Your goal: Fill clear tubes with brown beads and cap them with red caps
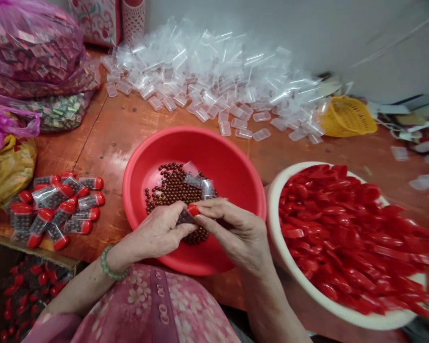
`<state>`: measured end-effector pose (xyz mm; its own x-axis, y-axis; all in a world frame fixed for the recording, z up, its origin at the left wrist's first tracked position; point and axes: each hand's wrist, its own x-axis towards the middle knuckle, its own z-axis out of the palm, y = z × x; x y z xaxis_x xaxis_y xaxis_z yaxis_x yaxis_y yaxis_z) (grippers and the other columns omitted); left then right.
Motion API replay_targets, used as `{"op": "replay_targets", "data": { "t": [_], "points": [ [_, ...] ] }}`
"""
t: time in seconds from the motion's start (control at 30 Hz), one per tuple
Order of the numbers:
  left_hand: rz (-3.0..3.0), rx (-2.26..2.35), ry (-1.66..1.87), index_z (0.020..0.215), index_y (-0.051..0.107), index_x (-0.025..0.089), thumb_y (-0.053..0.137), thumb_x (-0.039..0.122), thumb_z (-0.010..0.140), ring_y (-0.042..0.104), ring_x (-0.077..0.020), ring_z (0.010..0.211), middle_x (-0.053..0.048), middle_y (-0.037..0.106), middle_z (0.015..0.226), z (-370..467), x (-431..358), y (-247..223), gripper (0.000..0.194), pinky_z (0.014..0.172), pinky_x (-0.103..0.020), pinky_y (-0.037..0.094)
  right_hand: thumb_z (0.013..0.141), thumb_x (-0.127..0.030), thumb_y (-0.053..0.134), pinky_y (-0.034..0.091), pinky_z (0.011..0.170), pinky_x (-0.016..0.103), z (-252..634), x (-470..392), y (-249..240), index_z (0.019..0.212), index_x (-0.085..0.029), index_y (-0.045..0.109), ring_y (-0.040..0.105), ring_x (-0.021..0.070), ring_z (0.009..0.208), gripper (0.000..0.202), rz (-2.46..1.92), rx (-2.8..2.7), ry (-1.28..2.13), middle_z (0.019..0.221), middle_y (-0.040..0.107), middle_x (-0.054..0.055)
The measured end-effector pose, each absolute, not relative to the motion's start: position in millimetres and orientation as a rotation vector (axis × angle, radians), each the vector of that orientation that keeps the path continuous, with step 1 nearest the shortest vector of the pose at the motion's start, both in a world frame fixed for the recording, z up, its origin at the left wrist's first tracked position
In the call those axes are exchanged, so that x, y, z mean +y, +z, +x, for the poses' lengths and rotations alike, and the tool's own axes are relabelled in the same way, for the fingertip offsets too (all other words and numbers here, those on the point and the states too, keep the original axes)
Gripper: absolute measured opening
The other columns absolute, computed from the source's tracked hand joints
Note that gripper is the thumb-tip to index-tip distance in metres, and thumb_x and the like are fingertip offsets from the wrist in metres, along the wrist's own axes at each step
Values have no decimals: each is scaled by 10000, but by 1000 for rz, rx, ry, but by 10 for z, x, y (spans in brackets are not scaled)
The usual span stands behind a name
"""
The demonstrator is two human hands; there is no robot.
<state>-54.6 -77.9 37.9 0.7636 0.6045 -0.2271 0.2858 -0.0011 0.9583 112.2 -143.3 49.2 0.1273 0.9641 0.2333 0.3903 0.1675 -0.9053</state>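
Over the red basin (139, 190), my left hand (160, 231) grips a small clear container (185, 216) that looks dark with beads inside. The thumb and fingers of my right hand (232, 226) pinch a red cap (192, 209) at the container's upper end. Cap and container touch. Brown beads (177, 188) lie across the bottom of the basin, with a few clear containers (208, 189) among them. Part of the held container is hidden by my fingers.
Filled, red-capped containers (60, 205) lie at the left. Clear empty containers (218, 85) are heaped at the back, beside a yellow basket (350, 116). A white tub (277, 224) of red caps stands right. Plastic bags (35, 52) sit back left.
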Motion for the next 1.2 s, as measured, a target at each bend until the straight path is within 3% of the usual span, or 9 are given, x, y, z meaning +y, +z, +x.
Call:
{"op": "replay_targets", "data": {
  "t": [0.2, 0.33, 0.57, 0.77, 0.93, 1.2],
  "points": [
    [1500, 728, 309, 873, 575, 166, 595, 287, 831, 509, -131, 701, 7, 583, 760, -514, -767, 383, 130, 648, -251, 413, 823, -159, 694, 589, 721, 295, 1118, -1405, 542, 860, -241, 736, 697, 157, 800, 100, -1406, -1387, 817, 876, 739, 31],
    [1436, 826, 352, 730, 528, 173, 706, 293, 716, 482, -108, 640, 33, 548, 687, -485, -786, 373, 215, 577, -221, 368, 818, -177, 704, 589, 723, 300, 1083, -1382, 549, 834, -231, 725, 694, 163, 802, 60, -1415, -1351, 838, 880, 731, 35],
    [1621, 933, 369, 654, 460, 191, 569, 213, 693, 434, -96, 542, 37, 505, 591, -466, -808, 384, 118, 501, -232, 281, 825, -171, 695, 592, 726, 312, 1003, -1426, 506, 853, -242, 716, 691, 174, 827, 79, -1439, -1386, 733, 903, 727, 36],
    [1605, 972, 344, 663, 471, 189, 582, 206, 662, 446, -104, 562, 33, 525, 612, -462, -810, 378, 112, 512, -238, 293, 817, -93, 674, 589, 711, 303, 904, -1447, 480, 932, -258, 719, 698, 169, 807, 206, -1429, -1451, 516, 892, 736, 31],
    [1249, 823, 425, 705, 530, 173, 639, 229, 670, 476, -108, 642, 30, 541, 681, -460, -796, 355, 128, 585, -224, 385, 782, -94, 718, 605, 763, 335, 862, -1425, 442, 1144, -284, 683, 707, 202, 904, 411, -1355, -1594, 356, 1017, 740, 66],
    [1044, 707, 429, 751, 557, 151, 673, 200, 678, 410, -78, 608, 44, 491, 677, -462, -709, 364, 146, 565, -206, 351, 808, -74, 683, 594, 882, 353, 1044, -1386, 484, 1224, -313, 656, 696, 201, 1026, 481, -1330, -1637, 588, 1130, 733, 42]
  ]
}}
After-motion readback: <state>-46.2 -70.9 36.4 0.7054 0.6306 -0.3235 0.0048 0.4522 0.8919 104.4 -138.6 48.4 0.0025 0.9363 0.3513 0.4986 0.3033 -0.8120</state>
